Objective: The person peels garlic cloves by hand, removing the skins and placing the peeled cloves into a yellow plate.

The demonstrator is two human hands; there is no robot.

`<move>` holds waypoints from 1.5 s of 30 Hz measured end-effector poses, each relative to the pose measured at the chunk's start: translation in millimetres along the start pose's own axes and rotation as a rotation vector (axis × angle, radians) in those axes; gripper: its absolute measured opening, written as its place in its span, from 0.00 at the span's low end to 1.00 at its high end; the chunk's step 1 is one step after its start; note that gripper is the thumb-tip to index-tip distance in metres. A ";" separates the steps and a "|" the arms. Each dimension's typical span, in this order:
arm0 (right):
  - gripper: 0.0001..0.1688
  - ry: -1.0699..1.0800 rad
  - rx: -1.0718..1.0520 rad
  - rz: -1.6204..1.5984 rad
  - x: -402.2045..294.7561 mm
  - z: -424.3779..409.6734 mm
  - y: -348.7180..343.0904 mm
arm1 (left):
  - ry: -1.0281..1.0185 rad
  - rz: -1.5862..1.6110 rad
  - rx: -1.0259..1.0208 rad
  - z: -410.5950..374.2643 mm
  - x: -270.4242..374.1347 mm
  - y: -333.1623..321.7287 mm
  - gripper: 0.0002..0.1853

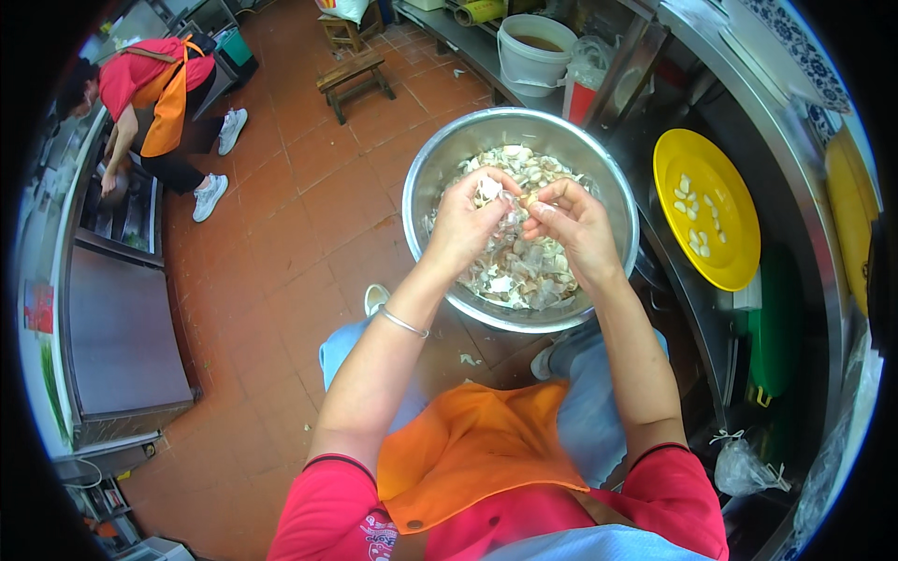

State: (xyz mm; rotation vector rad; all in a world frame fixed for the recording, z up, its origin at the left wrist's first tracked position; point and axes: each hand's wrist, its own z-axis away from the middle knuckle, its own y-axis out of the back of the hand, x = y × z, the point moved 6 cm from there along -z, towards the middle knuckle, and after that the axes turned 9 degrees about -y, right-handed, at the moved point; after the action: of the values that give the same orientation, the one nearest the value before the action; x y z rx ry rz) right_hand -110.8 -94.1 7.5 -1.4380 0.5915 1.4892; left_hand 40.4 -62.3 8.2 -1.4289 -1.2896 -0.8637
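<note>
A wide stainless steel bowl point(519, 324) stands before me, partly filled with garlic cloves and papery garlic skins point(523, 270). Above its middle, my left hand point(473, 210) is closed on some white garlic skin point(489, 188). Close beside it, my right hand point(572, 221) pinches a garlic clove point(531, 199) between thumb and fingertips. The two hands nearly meet, and loose skin hangs between them. To the right, a yellow plate point(733, 238) holds several peeled white garlic cloves point(693, 210) in small groups.
A white bucket point(534, 66) with brownish contents stands on the low metal shelf point(459, 45) beyond the bowl. A small wooden stool point(354, 73) is on the tiled floor point(295, 224). At left, a co-worker point(158, 91) bends into an open fridge counter. A tied plastic bag point(747, 466) lies at lower right.
</note>
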 end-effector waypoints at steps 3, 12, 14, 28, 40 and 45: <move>0.07 0.013 -0.004 0.022 0.0 1.1 1.0 | 0.003 -0.134 -0.011 -0.7 -2.2 0.1 0.04; 0.03 0.065 -0.015 0.202 0.3 3.4 0.1 | -0.081 -0.372 -0.072 -0.2 8.8 -1.2 0.07; 0.03 0.061 -0.021 0.227 2.9 3.1 0.1 | -0.087 -0.405 -0.068 0.8 7.7 -0.7 0.06; 0.06 0.006 0.034 0.013 0.5 0.1 6.5 | -0.090 -0.239 0.007 2.7 6.7 -10.2 0.06; 0.06 -0.017 -0.022 0.029 3.8 3.8 -0.1 | -0.119 -0.429 0.031 2.5 12.7 -9.1 0.05; 0.07 -0.038 0.031 -0.331 -0.9 1.5 11.4 | 0.000 -0.374 0.025 2.3 -10.1 -2.2 0.05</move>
State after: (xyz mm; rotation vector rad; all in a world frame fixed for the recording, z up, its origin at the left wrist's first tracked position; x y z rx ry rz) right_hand -121.4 -98.0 5.6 -1.4037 0.3318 1.2371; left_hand 36.2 -63.0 -1.5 -1.1843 -1.5911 -1.0870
